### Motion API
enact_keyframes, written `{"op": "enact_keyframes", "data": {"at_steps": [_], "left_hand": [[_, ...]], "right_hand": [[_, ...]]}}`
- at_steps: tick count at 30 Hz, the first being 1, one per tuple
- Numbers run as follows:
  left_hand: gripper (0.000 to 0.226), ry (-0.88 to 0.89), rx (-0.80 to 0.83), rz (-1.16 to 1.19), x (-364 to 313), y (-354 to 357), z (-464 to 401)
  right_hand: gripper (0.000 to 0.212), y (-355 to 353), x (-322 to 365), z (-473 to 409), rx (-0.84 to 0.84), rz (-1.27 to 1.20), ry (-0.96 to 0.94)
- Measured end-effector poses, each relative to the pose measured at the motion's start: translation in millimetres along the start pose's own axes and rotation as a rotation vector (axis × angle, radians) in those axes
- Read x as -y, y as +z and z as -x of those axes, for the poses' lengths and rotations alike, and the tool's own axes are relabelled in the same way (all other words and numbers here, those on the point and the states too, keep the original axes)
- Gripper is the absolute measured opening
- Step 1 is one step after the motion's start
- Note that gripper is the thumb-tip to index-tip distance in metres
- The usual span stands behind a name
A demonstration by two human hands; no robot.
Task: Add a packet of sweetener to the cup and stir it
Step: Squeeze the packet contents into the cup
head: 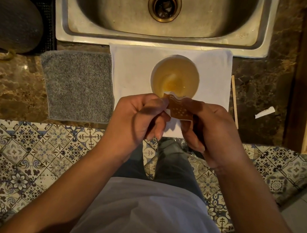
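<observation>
On the left we see a grey cloth (76, 84) on the counter. Our left hand (138, 118) and right hand (209, 127) both pinch the brown packet (179, 110) just above the near rim of the cup (175, 76), which stands on a white towel (133, 68). Right of the towel lies a wooden stick (235, 99).

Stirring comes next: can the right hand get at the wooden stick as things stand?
Probably not yet: the right hand grips the packet. The stick lies bare on the counter to its right.
</observation>
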State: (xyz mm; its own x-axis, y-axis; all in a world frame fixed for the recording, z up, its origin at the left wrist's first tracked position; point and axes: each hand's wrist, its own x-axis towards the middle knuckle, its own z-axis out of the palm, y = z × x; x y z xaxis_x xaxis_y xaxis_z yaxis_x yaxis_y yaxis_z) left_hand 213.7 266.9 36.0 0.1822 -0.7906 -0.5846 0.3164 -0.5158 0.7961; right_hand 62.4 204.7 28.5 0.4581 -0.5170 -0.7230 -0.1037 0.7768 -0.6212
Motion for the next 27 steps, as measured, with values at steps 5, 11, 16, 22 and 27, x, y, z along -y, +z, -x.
{"op": "enact_keyframes", "data": {"at_steps": [5,11,16,22,27], "left_hand": [[0.034,-0.054,0.015,-0.024,0.3,0.2,-0.6],[0.038,-0.098,0.023,-0.024,-0.1,-1.5,0.3],[0.035,-0.092,0.015,-0.043,0.4,-0.6,1.1],[0.037,-0.072,0.006,-0.043,0.3,0.2,1.1],[0.042,-0.061,0.003,-0.074,-3.3,2.6,2.1]], "right_hand": [[0.048,-0.5,-1.1,0.9,0.059,0.017,-0.043],[0.051,-2.0,-5.0,1.1,0.055,0.011,-0.077],[0.047,0.5,-4.2,1.1,0.051,0.042,-0.079],[0.035,3.8,-1.2,3.7,0.028,0.093,-0.067],[0.031,4.7,0.2,4.0,0.025,0.114,-0.069]]}}
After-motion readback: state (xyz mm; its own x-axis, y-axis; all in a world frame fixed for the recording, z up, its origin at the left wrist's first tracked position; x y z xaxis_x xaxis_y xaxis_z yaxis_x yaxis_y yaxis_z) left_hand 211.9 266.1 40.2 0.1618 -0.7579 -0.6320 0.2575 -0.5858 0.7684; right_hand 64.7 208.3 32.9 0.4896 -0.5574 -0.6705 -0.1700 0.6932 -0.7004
